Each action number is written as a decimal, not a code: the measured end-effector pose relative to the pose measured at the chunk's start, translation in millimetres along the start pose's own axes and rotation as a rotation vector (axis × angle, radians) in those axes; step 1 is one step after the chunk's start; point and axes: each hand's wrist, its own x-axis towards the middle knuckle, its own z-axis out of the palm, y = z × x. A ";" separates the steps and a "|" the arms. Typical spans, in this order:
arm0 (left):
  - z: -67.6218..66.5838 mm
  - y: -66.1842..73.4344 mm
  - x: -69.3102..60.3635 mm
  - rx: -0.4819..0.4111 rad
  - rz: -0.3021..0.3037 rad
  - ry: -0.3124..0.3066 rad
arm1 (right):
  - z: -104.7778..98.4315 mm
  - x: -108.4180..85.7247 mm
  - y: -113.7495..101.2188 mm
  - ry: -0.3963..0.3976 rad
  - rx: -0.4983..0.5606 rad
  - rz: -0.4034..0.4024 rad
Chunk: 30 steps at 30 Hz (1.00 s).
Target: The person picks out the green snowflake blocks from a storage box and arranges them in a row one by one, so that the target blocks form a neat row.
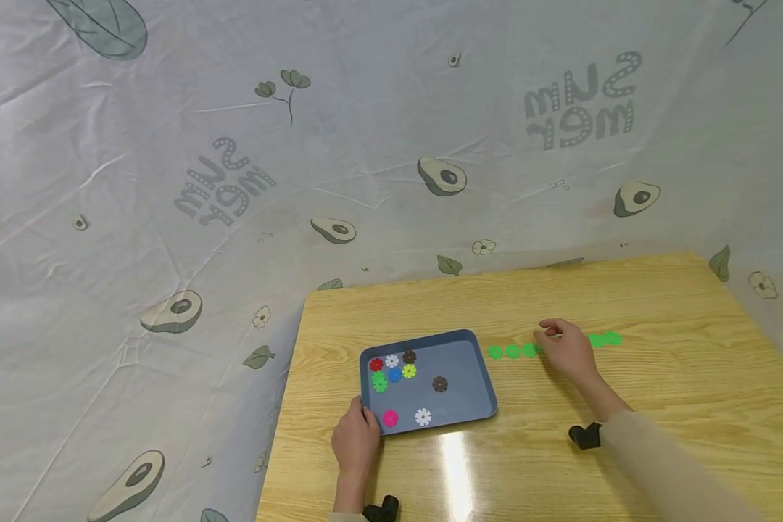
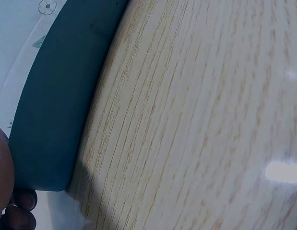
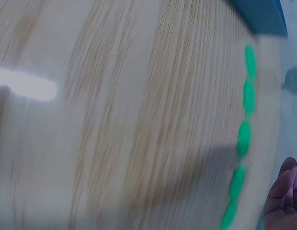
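Observation:
My left hand grips the near left corner of a blue-grey tray. In the left wrist view, the thumb and fingertips sit on either side of the tray's end. Inside the tray lie notched plastic discs: green ones, a blue one, a pink one, and red, yellow, white and brown ones. Right of the tray, several green discs form a row on the table. Over that row hovers my right hand, its fingers loosely bent with nothing visible between them; it hides the row's middle.
The wooden table reaches back to a pale curtain printed with avocados and leaves. A black device is worn at the right wrist, another black device at the left.

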 end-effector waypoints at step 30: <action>1.9 -0.3 0.4 -0.006 -0.002 -0.004 | 211.9 -27.9 -135.0 -0.272 0.028 -0.253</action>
